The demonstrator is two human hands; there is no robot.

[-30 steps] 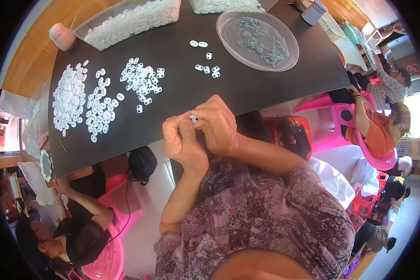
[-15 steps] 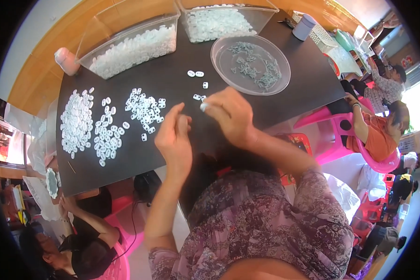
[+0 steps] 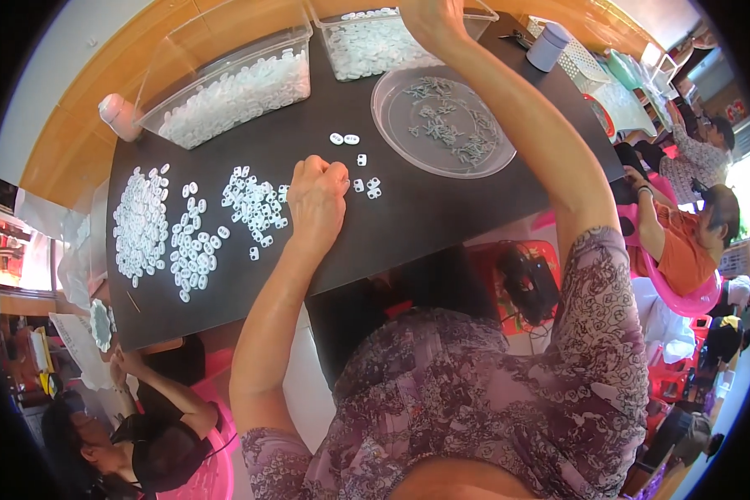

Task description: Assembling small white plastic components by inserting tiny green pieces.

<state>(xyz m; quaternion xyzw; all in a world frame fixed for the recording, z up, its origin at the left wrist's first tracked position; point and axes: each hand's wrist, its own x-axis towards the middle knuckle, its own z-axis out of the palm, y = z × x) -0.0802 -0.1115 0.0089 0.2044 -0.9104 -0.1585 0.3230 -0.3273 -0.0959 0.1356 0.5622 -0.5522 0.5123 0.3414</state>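
Note:
My left hand (image 3: 318,198) rests on the black table (image 3: 408,225) with its fingers curled in, and I cannot see whether they hold anything. It lies between a spread of small white plastic pieces (image 3: 254,207) and a few loose ones (image 3: 368,187). My right hand (image 3: 430,18) reaches far forward over a clear bin of white pieces (image 3: 367,46) at the table's back edge. Its fingers are partly cut off by the picture's rim. A clear round plate (image 3: 392,87) with small grey-green parts lies under my right forearm.
A second clear bin of white pieces (image 3: 233,83) stands back left beside a pale cup (image 3: 117,117). Two more heaps of white pieces (image 3: 142,221) lie at the left. A grey can (image 3: 550,46) stands back right. A person in orange (image 3: 683,242) sits right; another person (image 3: 142,433) lower left.
Both hands were together at the table's near edge. They have parted: my right hand went forward to the far bin, and my left hand moved onto the table beside the loose white pieces.

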